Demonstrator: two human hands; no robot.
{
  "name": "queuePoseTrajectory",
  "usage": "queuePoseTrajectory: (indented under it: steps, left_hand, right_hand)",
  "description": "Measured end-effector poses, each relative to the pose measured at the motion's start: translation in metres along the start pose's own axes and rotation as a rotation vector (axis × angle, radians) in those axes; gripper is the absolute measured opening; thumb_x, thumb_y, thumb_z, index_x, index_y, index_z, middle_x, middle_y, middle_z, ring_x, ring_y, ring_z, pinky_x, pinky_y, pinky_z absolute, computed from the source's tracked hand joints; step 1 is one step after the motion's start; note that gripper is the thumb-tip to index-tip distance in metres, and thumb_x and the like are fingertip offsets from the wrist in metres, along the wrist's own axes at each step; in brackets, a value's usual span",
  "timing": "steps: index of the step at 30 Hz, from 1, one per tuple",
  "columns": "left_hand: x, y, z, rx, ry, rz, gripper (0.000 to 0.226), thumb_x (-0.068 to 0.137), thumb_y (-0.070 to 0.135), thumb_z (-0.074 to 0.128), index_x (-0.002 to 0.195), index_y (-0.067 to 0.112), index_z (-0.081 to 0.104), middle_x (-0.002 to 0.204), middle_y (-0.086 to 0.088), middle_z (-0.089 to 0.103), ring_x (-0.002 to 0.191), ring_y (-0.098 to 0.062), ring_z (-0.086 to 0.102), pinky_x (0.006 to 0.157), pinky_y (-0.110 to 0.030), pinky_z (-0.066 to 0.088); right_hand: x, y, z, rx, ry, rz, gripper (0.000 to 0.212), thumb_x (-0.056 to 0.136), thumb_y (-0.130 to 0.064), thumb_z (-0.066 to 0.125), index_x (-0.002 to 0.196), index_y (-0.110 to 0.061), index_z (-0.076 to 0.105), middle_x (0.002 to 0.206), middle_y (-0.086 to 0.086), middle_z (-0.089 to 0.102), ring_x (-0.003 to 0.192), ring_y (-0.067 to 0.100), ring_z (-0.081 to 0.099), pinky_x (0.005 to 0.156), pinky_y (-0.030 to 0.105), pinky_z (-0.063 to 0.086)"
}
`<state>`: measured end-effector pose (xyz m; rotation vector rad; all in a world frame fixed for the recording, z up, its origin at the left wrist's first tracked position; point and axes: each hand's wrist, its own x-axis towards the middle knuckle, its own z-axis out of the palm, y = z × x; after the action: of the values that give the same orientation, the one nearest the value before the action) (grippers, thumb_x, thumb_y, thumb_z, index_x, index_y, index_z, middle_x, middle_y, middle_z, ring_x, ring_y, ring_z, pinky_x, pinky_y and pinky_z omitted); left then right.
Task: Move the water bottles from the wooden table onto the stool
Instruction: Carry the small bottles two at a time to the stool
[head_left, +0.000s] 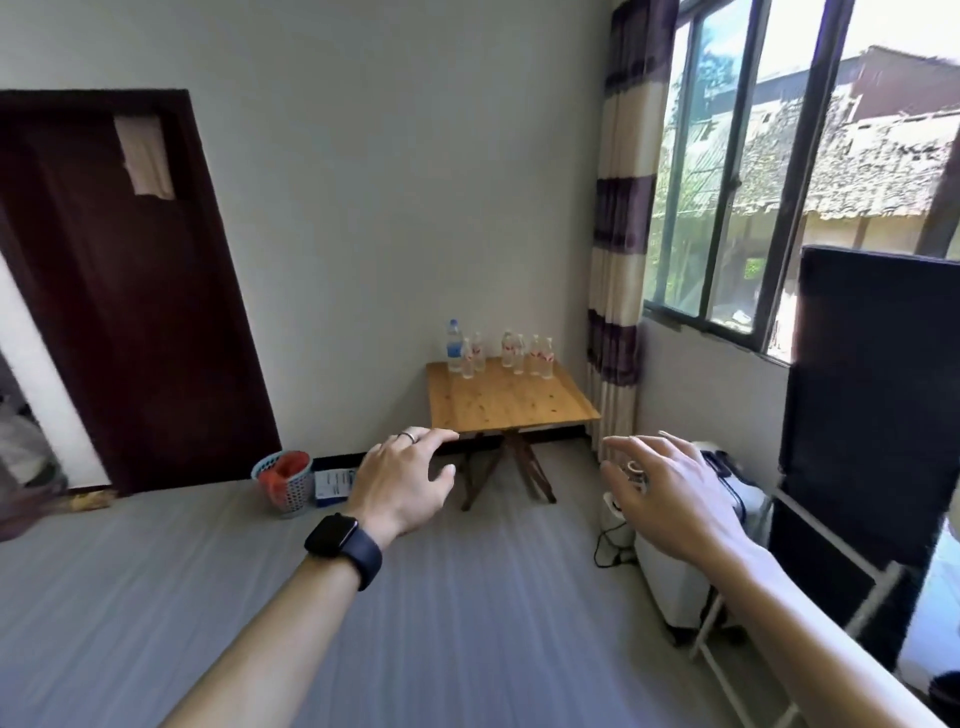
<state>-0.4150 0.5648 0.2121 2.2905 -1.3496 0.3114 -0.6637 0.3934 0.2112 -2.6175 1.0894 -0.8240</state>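
Several clear water bottles (519, 354) stand along the far edge of a small wooden table (506, 402) in the room's corner. The tallest of them, a bottle with a blue label (454, 345), stands at the left end. My left hand (402, 480) is stretched forward with relaxed fingers and holds nothing; a dark watch is on its wrist. My right hand (670, 493) is also stretched out, fingers spread, holding nothing. Both hands hover well short of the table. No stool is in view.
A dark wooden door (130, 291) stands at the left. By the wall sits a small basket (284, 483) with red contents. A white appliance (685, 561) with a cable stands on the floor at right, beside a black panel (872, 415) on a white frame. A striped curtain (621, 260) hangs by the window.
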Motion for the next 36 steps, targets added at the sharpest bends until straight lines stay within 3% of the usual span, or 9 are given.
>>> queuePoseTrajectory:
  steps: [12,18,36]
  left_hand:
    - [0.220,-0.055,0.111,-0.057,-0.035,-0.036,0.038,0.094,0.039,0.056,0.133,0.036,0.058,0.134,0.004,0.060,0.120,-0.021,0.057,0.097,-0.032,0.047]
    - [0.355,-0.081,0.146,-0.058,-0.045,-0.041,0.037,0.097,0.041,0.052,0.133,0.036,0.057,0.128,0.004,0.062,0.117,-0.020,0.057,0.091,-0.031,0.045]
    - [0.693,-0.127,0.340,-0.145,-0.115,-0.128,0.035,0.098,0.036,0.056,0.132,0.033,0.058,0.134,0.004,0.058,0.127,-0.016,0.052,0.097,-0.026,0.041]
  right_hand:
    - [0.236,0.045,0.119,-0.035,-0.081,-0.050,0.043,0.095,-0.057,0.044,0.134,-0.044,0.055,0.142,-0.014,0.054,0.140,0.018,0.032,0.112,0.040,0.035]
    - [0.357,0.068,0.160,-0.006,-0.042,-0.036,0.042,0.096,-0.059,0.043,0.133,-0.045,0.056,0.141,-0.015,0.054,0.138,0.018,0.035,0.110,0.039,0.036]
    - [0.702,0.211,0.331,0.209,-0.102,-0.007,0.041,0.095,-0.056,0.050,0.133,-0.042,0.057,0.139,-0.012,0.056,0.135,0.019,0.041,0.108,0.035,0.037]
